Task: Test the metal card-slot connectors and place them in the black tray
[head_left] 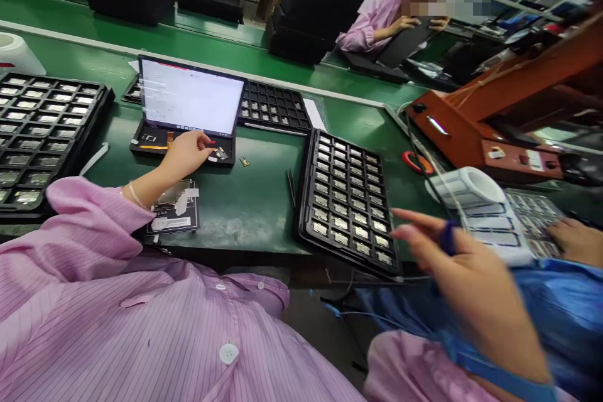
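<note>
At the green assembly bench point(264, 213), the left hand point(186, 154) is pinched closed, its fingertips point(207, 141) down on a small dark component point(220, 153) at the lower edge of a lit tablet point(191, 97) resting on a black fixture point(226, 160). The right hand point(471, 264) is open, fingers spread and motion-blurred (no held item visible), just beside a black tray of metal parts point(348, 201) and near a label roll point(466, 188).

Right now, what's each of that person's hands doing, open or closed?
Left hand: fingers bunched on a small part; grip unclear.
Right hand: open, blurred, holding nothing visible.
</note>
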The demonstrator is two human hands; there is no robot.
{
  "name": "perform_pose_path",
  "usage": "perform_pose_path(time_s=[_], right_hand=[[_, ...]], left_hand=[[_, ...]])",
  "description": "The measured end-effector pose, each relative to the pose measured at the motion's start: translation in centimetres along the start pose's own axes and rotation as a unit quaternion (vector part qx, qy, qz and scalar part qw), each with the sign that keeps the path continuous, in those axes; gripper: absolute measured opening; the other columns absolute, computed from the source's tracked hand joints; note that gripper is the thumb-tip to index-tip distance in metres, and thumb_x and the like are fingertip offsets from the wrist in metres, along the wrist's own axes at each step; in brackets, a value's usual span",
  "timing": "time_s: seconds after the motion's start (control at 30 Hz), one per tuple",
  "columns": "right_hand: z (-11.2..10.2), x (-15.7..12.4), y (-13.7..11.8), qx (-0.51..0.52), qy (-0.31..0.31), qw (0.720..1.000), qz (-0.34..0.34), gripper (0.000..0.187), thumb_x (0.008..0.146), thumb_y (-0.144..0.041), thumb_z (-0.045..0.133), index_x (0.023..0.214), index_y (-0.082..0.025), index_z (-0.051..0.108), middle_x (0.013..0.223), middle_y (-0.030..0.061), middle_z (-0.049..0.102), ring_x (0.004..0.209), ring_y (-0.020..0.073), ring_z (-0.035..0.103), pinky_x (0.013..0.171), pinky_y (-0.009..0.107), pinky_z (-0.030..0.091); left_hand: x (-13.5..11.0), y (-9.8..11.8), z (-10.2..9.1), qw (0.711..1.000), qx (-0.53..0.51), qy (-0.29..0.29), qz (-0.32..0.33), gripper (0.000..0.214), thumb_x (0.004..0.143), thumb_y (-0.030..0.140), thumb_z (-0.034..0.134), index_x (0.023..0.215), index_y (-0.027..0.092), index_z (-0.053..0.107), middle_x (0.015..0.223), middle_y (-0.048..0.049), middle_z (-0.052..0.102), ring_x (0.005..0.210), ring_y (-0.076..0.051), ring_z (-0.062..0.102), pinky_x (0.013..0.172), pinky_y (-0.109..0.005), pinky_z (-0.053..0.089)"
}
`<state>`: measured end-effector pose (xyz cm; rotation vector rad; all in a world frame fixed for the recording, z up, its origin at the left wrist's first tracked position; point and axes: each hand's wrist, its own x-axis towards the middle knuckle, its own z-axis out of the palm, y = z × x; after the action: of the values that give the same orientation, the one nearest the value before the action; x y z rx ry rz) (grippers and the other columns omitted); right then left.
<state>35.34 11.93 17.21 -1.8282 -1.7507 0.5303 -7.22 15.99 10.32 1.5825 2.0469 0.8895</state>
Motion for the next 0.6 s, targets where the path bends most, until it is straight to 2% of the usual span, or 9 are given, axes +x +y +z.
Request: perform_pose_path(time_s=[0.03,0.1,0.13,0.17,0.23,0.33,0.43,0.6], right_hand=[[1.3,-1.4,-0.9,0.007,-0.057,0.997,-0.056,0.032,0.076,-0.047,0.065,0.103,-0.031,0.073,0.084,0.0059,0.071,0.075,0.0252,0.064,0.066,0.037,0.053],[4.6,-3.7,-2.4,-0.007,-0.17,0.978,-0.123,0.03,0.083,-0.043,0.062,0.107,-0.029,0.073,0.093,0.0055,0.074,0.085,0.0258,0.068,0.079,0.039,0.055],[6.4,-4.6,-2.9,-0.045,-0.199,0.968,-0.145,0.032,0.087,-0.037,0.058,0.114,-0.027,0.071,0.101,0.0067,0.074,0.092,0.0257,0.069,0.084,0.039,0.054],[8.1,-5.2,-3.2,-0.103,-0.202,0.962,-0.153,0.035,0.089,-0.031,0.056,0.121,-0.023,0.068,0.102,0.0085,0.074,0.092,0.0258,0.07,0.084,0.038,0.054],[10.8,-5.8,-3.4,-0.239,-0.158,0.949,-0.133,0.044,0.091,-0.025,0.054,0.134,-0.019,0.059,0.094,0.0105,0.076,0.08,0.0254,0.072,0.07,0.033,0.052],[12.7,-5.8,-2.6,-0.365,-0.048,0.924,-0.102,0.048,0.094,-0.032,0.054,0.14,-0.018,0.054,0.081,0.01,0.076,0.066,0.0236,0.071,0.054,0.028,0.042],[13.2,-5.7,-1.5,-0.398,-0.002,0.912,-0.105,0.044,0.095,-0.038,0.055,0.134,-0.02,0.06,0.075,0.0086,0.075,0.063,0.0223,0.07,0.05,0.027,0.035],[13.3,-6.0,-0.5,-0.386,0.012,0.918,-0.091,0.041,0.094,-0.035,0.056,0.132,-0.021,0.062,0.078,0.008,0.076,0.064,0.0224,0.07,0.051,0.027,0.035]], left_hand=[[-0.7,0.7,-0.5,1.0,-0.006,-0.006,0.01,0.019,0.079,0.028,0.064,0.094,0.018,0.068,0.09,-0.0063,0.069,0.081,-0.02,0.061,0.075,-0.03,0.044],[-2.4,2.4,-1.7,0.999,-0.027,-0.023,0.033,0.023,0.081,0.036,0.064,0.095,0.019,0.069,0.091,-0.0049,0.069,0.077,-0.019,0.06,0.071,-0.029,0.044],[-3.5,3.3,-2.4,0.997,-0.032,-0.044,0.05,0.025,0.082,0.039,0.063,0.096,0.02,0.069,0.093,-0.0041,0.07,0.077,-0.018,0.06,0.068,-0.029,0.044],[-4.6,4.1,-3.0,0.996,-0.039,-0.053,0.065,0.026,0.082,0.042,0.063,0.097,0.021,0.07,0.095,-0.0034,0.07,0.074,-0.017,0.059,0.065,-0.028,0.043],[-6.8,5.3,-4.0,0.992,-0.049,-0.078,0.085,0.028,0.084,0.044,0.062,0.1,0.023,0.069,0.095,-0.0019,0.07,0.064,-0.014,0.055,0.061,-0.027,0.041],[-9.6,5.8,-5.0,0.989,-0.048,-0.101,0.097,0.028,0.085,0.046,0.061,0.1,0.024,0.069,0.086,0.0003,0.068,0.057,-0.012,0.05,0.057,-0.025,0.039],[-11.3,4.5,-5.5,0.99,-0.051,-0.105,0.078,0.028,0.086,0.05,0.06,0.1,0.027,0.069,0.087,0.002,0.068,0.063,-0.013,0.053,0.057,-0.024,0.04],[-13.6,0.6,-5.8,0.995,-0.061,-0.071,0.038,0.033,0.086,0.055,0.059,0.103,0.028,0.068,0.104,0.0013,0.069,0.088,-0.018,0.06,0.065,-0.023,0.045]])
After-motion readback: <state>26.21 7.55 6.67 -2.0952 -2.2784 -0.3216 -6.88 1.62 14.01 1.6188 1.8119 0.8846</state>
